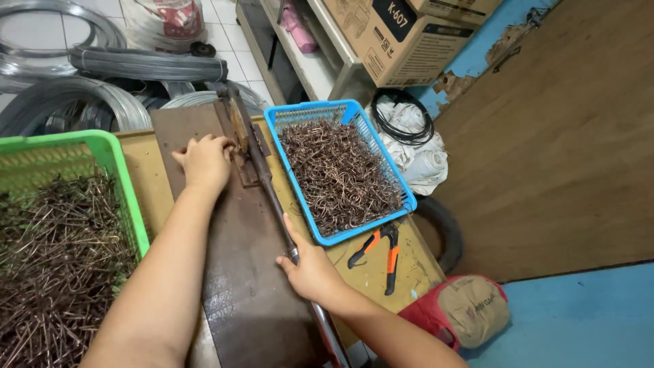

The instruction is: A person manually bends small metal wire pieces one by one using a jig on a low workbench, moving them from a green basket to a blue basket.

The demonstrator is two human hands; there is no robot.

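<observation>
Right hand (310,269) closed round long metal lever (272,197) at near centre, left hand (204,160) pressed, fingers curled, on brown board (238,272) by hinge, between green basket (116,170) left and blue basket (381,163) right.

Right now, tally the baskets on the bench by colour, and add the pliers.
Green basket: 1
Blue basket: 1
Orange-handled pliers: 1
Total: 3
</observation>
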